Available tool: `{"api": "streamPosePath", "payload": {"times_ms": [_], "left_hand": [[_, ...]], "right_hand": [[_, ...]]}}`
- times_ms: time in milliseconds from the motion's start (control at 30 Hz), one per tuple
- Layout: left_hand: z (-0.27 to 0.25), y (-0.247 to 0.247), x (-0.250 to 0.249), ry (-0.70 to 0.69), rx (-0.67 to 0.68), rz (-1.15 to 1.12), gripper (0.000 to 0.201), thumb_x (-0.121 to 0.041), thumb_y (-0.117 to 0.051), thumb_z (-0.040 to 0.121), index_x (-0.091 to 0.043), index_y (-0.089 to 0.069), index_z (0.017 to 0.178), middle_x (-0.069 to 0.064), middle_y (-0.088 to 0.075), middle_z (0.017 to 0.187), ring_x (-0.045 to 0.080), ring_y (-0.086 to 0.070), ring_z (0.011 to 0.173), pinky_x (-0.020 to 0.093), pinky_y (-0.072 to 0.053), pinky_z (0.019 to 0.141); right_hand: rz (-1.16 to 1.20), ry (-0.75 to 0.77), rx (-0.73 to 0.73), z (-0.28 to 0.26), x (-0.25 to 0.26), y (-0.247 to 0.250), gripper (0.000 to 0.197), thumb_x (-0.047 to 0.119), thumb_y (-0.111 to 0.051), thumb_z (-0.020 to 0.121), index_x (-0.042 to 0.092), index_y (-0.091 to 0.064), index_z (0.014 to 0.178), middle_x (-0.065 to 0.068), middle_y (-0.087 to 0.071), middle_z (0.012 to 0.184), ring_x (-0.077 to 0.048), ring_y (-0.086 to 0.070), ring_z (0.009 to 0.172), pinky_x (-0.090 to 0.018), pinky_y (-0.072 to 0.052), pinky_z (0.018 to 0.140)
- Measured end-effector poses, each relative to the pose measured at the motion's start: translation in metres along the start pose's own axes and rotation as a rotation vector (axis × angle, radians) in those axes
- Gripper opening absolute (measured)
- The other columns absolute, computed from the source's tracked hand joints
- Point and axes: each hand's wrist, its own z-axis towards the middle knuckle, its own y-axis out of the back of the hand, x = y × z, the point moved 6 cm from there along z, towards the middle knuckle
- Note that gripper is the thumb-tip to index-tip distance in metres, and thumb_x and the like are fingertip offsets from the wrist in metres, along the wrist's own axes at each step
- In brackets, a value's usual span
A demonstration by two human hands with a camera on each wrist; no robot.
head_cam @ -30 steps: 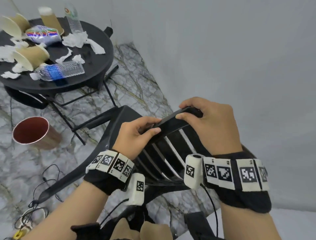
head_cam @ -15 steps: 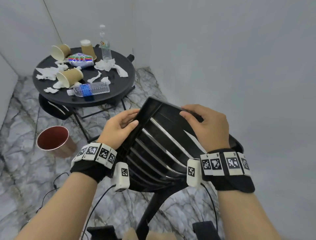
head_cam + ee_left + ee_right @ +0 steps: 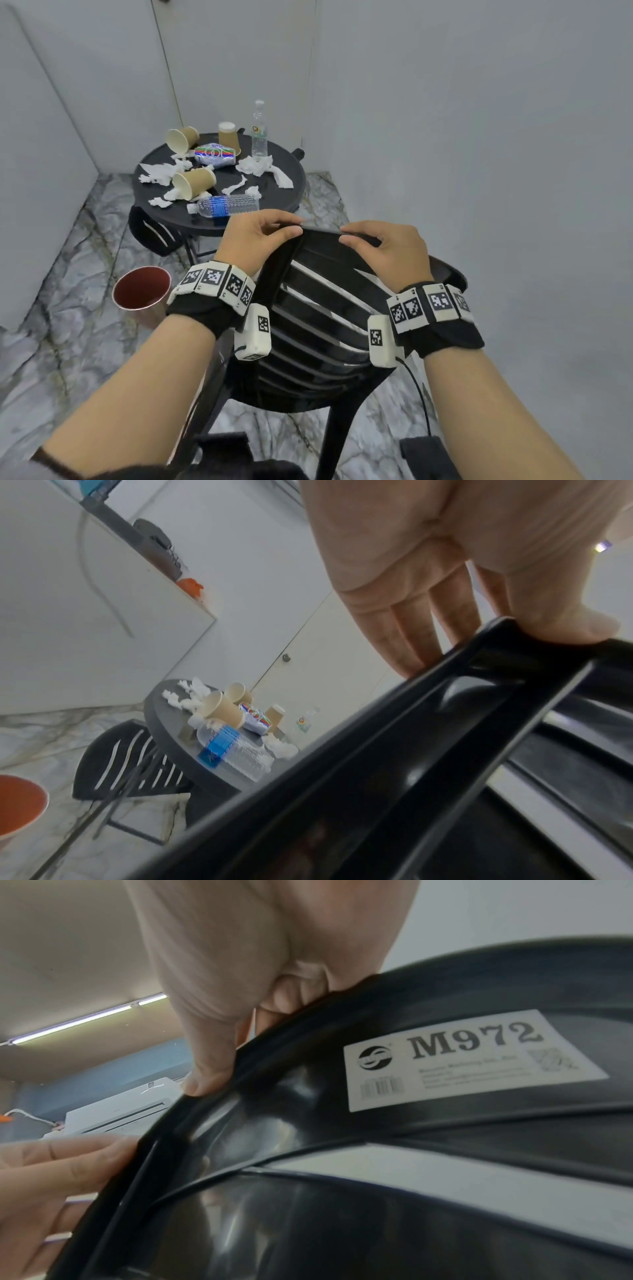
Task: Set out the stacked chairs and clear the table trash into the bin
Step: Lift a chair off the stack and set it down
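Observation:
A black slatted plastic chair (image 3: 318, 308) stands upright right in front of me, its back facing me. My left hand (image 3: 274, 228) grips the left end of its top rail, thumb on the near side and fingers over the far side. My right hand (image 3: 363, 240) grips the same rail further right; a white label (image 3: 472, 1064) sits just below it. Beyond stands the round black table (image 3: 291, 171), strewn with paper cups (image 3: 193, 181), a lying bottle (image 3: 227, 205), an upright bottle (image 3: 259, 133), a snack packet (image 3: 215, 155) and tissues (image 3: 255, 166). The red-lined bin (image 3: 142, 291) is on the floor, left.
A second black chair (image 3: 150, 233) is tucked at the table's near-left side. Grey walls close in on the right and left, with a door behind the table. Dark objects (image 3: 424, 455) lie on the marble floor by the chair's legs.
The chair has swung from lying tilted to upright, its back now toward me. Both hands stayed on the top rail, and the table now appears farther off.

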Motion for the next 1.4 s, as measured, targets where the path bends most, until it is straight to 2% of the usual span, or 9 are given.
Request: {"api": "streamPosePath", "payload": {"times_ms": [200, 300, 400, 533, 700, 800, 1067, 1200, 1400], "left_hand": [[-0.011, 0.028, 0.0, 0.024, -0.132, 0.053, 0.011, -0.019, -0.073, 0.08, -0.025, -0.074, 0.089, -0.007, -0.074, 0.089, 0.006, -0.068, 0.087, 0.025, -0.053, 0.089], [-0.014, 0.039, 0.004, 0.042, -0.211, 0.054, 0.01, -0.018, -0.073, 0.079, -0.026, -0.074, 0.086, -0.01, -0.073, 0.087, 0.002, -0.067, 0.084, 0.022, -0.052, 0.09], [-0.014, 0.057, 0.014, 0.08, -0.288, 0.071, 0.011, -0.019, -0.072, 0.08, -0.028, -0.074, 0.085, -0.011, -0.072, 0.086, 0.004, -0.067, 0.086, 0.025, -0.051, 0.092], [-0.013, 0.077, 0.015, 0.096, -0.333, 0.308, 0.014, -0.026, -0.065, 0.086, -0.026, -0.072, 0.098, -0.005, -0.072, 0.097, 0.011, -0.064, 0.094, 0.03, -0.048, 0.095], [-0.01, 0.06, -0.019, -0.111, -0.228, 0.54, 0.024, -0.03, -0.06, 0.09, -0.022, -0.069, 0.111, -0.005, -0.07, 0.111, 0.011, -0.059, 0.107, 0.029, -0.031, 0.104], [-0.006, 0.058, -0.022, -0.126, -0.232, 0.534, 0.024, -0.029, -0.059, 0.09, -0.021, -0.07, 0.111, -0.005, -0.071, 0.11, 0.01, -0.061, 0.105, 0.022, -0.041, 0.096], [-0.012, 0.095, -0.001, 0.021, -0.372, 0.441, 0.017, -0.023, -0.067, 0.084, -0.027, -0.074, 0.098, -0.006, -0.073, 0.101, 0.008, -0.064, 0.098, 0.02, -0.043, 0.092], [-0.012, 0.11, 0.012, 0.089, -0.385, 0.42, 0.015, -0.026, -0.067, 0.083, -0.029, -0.075, 0.096, -0.006, -0.074, 0.098, 0.009, -0.064, 0.096, 0.025, -0.045, 0.093], [-0.022, 0.133, 0.026, 0.145, -0.441, 0.393, 0.015, -0.025, -0.068, 0.084, -0.027, -0.075, 0.097, -0.009, -0.072, 0.097, 0.003, -0.06, 0.09, 0.016, -0.042, 0.088]], "right_hand": [[-0.033, 0.098, 0.112, 0.018, 0.019, -0.022, 0.021, 0.047, -0.063, 0.083, 0.035, -0.072, 0.098, 0.016, -0.073, 0.093, -0.002, -0.065, 0.09, -0.031, -0.053, 0.083], [0.04, 0.167, 0.135, 0.027, 0.021, -0.025, 0.019, 0.038, -0.065, 0.085, 0.032, -0.071, 0.102, 0.016, -0.071, 0.095, 0.006, -0.06, 0.085, -0.021, -0.05, 0.083], [0.133, 0.169, 0.158, 0.036, 0.01, -0.027, 0.018, 0.026, -0.063, 0.089, 0.027, -0.071, 0.104, 0.012, -0.071, 0.101, 0.003, -0.06, 0.093, -0.012, -0.046, 0.086], [0.16, 0.161, 0.183, 0.05, 0.004, -0.037, 0.02, 0.02, -0.059, 0.091, 0.025, -0.071, 0.106, 0.012, -0.07, 0.099, 0.013, -0.058, 0.092, -0.002, -0.04, 0.082], [0.2, 0.195, 0.209, 0.064, 0.025, -0.064, 0.019, 0.02, -0.06, 0.091, 0.022, -0.072, 0.105, 0.012, -0.07, 0.095, 0.01, -0.059, 0.089, -0.004, -0.041, 0.083], [0.204, 0.215, 0.225, 0.068, 0.041, -0.078, 0.017, 0.022, -0.061, 0.089, 0.022, -0.072, 0.103, 0.015, -0.067, 0.093, 0.005, -0.059, 0.087, -0.008, -0.043, 0.085], [0.105, 0.44, 0.31, 0.072, 0.081, -0.122, 0.027, 0.017, -0.054, 0.093, 0.022, -0.067, 0.116, 0.005, -0.071, 0.11, -0.004, -0.06, 0.1, -0.004, -0.036, 0.088], [0.152, 0.35, 0.287, 0.08, 0.07, -0.126, 0.025, 0.022, -0.057, 0.092, 0.024, -0.065, 0.116, 0.006, -0.071, 0.103, -0.002, -0.06, 0.093, -0.01, -0.042, 0.086], [0.206, 0.256, 0.339, 0.091, 0.042, -0.126, 0.025, 0.021, -0.054, 0.094, 0.027, -0.06, 0.117, 0.012, -0.07, 0.104, 0.007, -0.058, 0.099, 0.0, -0.034, 0.088]]}}
